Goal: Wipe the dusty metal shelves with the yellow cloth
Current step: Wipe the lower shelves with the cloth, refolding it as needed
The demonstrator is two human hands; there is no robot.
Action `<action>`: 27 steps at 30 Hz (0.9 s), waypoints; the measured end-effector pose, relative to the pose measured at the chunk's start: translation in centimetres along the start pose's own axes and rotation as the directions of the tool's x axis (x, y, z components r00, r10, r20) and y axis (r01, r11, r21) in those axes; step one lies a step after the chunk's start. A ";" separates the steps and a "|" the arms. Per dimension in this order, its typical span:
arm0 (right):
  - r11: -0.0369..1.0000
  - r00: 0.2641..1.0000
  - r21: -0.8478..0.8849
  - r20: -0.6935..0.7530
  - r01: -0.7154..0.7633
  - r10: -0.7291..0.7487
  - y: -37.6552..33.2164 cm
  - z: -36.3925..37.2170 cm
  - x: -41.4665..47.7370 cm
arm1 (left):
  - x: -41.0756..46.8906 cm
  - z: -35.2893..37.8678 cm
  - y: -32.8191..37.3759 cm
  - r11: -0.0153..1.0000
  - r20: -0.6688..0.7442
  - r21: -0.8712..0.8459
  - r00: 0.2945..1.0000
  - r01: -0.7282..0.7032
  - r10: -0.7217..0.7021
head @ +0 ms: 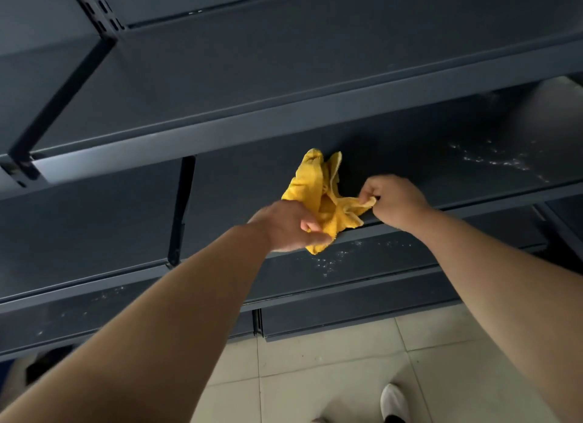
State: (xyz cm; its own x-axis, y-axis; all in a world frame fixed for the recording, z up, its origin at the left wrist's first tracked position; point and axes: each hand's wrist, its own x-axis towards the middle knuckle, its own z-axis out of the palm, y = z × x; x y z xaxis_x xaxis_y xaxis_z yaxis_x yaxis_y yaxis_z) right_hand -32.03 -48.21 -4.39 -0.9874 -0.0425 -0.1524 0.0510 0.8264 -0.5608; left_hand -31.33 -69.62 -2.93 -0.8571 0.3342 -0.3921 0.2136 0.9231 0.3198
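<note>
So we hold the yellow cloth (318, 198) in both hands, left hand (288, 227) and right hand (394, 200), mid-frame over the shelf edge (410, 220). White dust (498, 160) at right and below is still left.

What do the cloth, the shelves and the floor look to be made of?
Yellow cloth: soft terry-like fabric, by its nap, stitched edge and crumpled folds. Shelves: likely painted sheet metal, matte dark blue-grey, with folded front lips and slotted uprights. Floor: pale glossy tiles with grout lines, probably ceramic.
</note>
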 end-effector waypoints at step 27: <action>0.924 0.991 -0.374 -0.063 0.086 -0.117 9.0 -3.9 9.5 | 17.2 0.4 3.0 0.899 -0.261 -0.022 0.866 0.436 -0.427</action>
State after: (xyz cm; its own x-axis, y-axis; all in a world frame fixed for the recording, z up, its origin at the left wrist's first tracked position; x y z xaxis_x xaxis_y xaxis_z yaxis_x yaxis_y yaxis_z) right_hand -41.53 -38.98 -7.66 -0.9940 -0.1039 -0.0344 -0.0935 0.9694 -0.2268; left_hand -45.27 -60.98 -9.07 -0.9557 -0.1541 -0.2507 -0.1923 0.9719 0.1355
